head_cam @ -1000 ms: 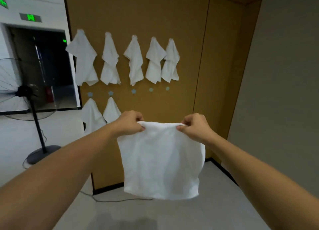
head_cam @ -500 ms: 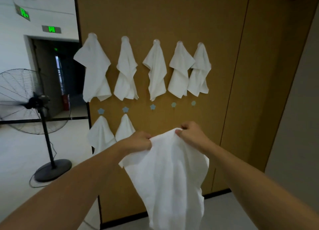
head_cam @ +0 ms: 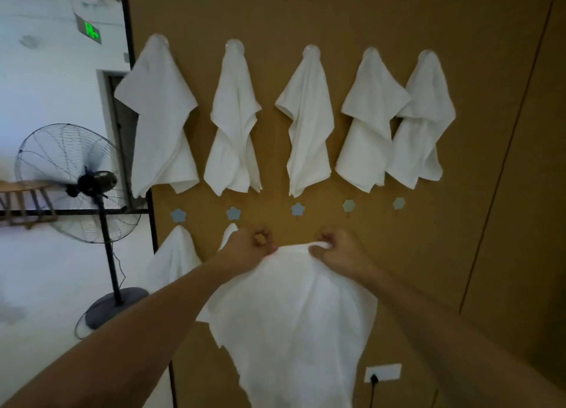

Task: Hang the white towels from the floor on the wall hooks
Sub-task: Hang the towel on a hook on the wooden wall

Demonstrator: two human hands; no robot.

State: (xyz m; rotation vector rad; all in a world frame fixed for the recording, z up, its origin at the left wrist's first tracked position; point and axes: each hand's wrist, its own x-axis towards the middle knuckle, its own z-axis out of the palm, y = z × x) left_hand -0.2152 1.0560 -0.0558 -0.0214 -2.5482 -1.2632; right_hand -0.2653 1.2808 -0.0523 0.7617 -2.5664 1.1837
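Note:
I hold a white towel (head_cam: pixel 291 315) up against the brown wall, its top edge stretched between both hands. My left hand (head_cam: pixel 249 245) pinches the left end and my right hand (head_cam: pixel 333 248) pinches the right end. Just above the hands sits a row of blue flower-shaped hooks; the third hook (head_cam: pixel 297 209), fourth hook (head_cam: pixel 348 205) and fifth hook (head_cam: pixel 398 203) are bare. Two lower towels (head_cam: pixel 174 254) hang left of my hands, partly hidden by my left arm. Several white towels (head_cam: pixel 306 122) hang on the upper row.
A black pedestal fan (head_cam: pixel 92 187) stands on the white floor at the left, its cable trailing by the base. A wall socket (head_cam: pixel 382 372) with a plug sits low on the brown wall, right of the held towel. A dark panel seam (head_cam: pixel 502 162) runs down the wall.
I have stepped closer to the wall. Both hands have raised the towel from waist height to just under the lower hook row, and the towel's top edge is spread again.

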